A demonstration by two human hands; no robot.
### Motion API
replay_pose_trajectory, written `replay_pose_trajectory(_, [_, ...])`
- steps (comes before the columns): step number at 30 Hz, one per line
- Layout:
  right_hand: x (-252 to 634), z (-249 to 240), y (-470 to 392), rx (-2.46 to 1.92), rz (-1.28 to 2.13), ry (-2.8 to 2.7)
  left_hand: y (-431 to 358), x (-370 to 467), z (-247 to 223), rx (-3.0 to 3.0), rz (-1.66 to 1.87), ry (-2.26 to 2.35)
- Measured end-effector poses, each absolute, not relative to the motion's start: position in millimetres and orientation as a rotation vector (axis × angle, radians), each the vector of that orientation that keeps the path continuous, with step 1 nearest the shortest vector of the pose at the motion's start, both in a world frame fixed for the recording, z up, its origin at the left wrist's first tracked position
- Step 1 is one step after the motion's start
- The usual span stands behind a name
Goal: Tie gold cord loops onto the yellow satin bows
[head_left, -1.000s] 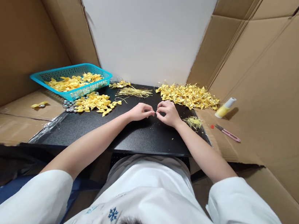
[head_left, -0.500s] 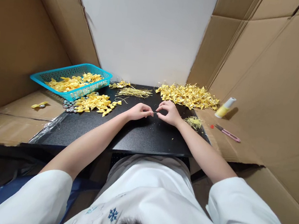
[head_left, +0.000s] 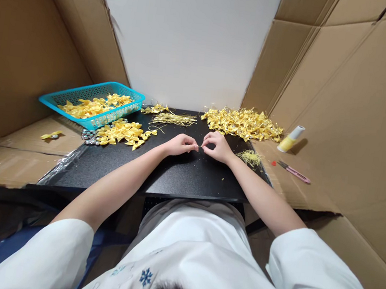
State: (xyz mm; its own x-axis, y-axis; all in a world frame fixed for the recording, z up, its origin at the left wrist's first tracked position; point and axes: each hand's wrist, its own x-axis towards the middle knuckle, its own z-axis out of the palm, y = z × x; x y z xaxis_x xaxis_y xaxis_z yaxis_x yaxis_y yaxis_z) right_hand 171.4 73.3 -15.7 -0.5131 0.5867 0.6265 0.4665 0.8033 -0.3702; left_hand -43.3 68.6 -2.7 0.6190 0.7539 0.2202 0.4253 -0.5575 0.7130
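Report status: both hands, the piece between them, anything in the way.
Left hand, right hand: both pinching. Thin strand between them. Yellow thread clippings to the right, not in the way.

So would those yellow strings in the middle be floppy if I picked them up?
Probably bendy, maybe a bit springy: most of the yellow strings lie nearly straight, but one in front curves. They're thin, so likely light. No tie shows around them, so they might slide apart.

Looks like a small handcraft workshop, this: cardboard walls (head_left: 365,101) box in a black table (head_left: 100,170), yellow bows (head_left: 121,132) sit in heaps, gold cords (head_left: 175,119) lie bunched, pink-handled snips (head_left: 295,172) and a turquoise basket (head_left: 95,123) flank the lot!
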Motion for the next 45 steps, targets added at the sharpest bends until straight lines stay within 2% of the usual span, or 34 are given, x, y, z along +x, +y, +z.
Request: replay_pose_trajectory(45, [169,-16,73,-0.8,0.258,-2.198,68,-41,-4,2.19,0.65,0.935])
